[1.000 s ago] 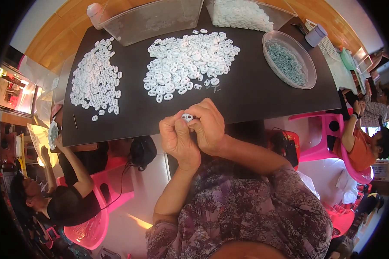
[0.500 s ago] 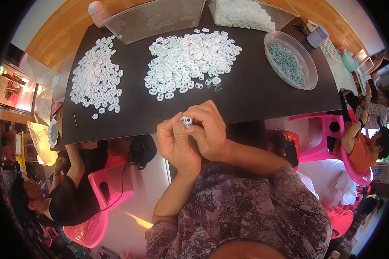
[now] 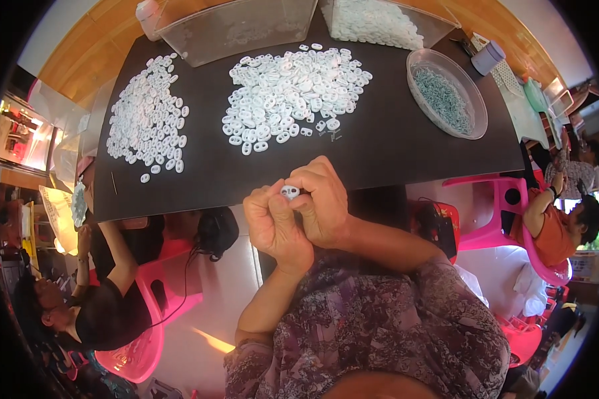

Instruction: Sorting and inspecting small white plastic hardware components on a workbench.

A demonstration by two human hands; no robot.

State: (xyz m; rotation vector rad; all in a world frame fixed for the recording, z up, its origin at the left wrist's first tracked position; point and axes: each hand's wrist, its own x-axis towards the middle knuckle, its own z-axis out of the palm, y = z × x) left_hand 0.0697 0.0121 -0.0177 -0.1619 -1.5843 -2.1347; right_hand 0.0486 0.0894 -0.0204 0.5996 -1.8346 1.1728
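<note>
Head view, items listed from the wearer outward.

Patterned sleeves: purple-grey floral fabric fills the lower middle; both forearms rise from it and meet just short of the table's near edge.

Left hand (image 3: pixel 275 225): curled into a loose fist, thumb and forefinger closed on the small white ring piece (image 3: pixel 290 192) from the left.

Right hand (image 3: pixel 324 201): fingers bent over and pinched on the same piece from the right. Both hands touch each other, with the piece between the fingertips, held in the air over the table's near edge.

Black table (image 3: pixel 392 149): dark matte top, near edge running across just beyond the knuckles. A broad bare strip lies between that edge and the heaps, widest at the right front corner.

Central heap of white ring pieces (image 3: pixel 289 93): spread flat, loose at its near margin, with a few strays and small dark metal bits just beside it.

Left heap of white ring pieces (image 3: pixel 148 113): thinner scatter, well apart from the central heap, strays trailing toward the near edge.

Round clear bowl (image 3: pixel 476 110): right of the central heap, holding small grey-green metal parts, close to the table's right edge.

Clear plastic tub (image 3: pixel 246 30): at the far edge, nearly empty.

Second clear tub (image 3: pixel 379 20): far right, filled with white pieces.

Pink plastic chairs (image 3: pixel 492 219): beside the table on both flanks, other people seated there.
</note>
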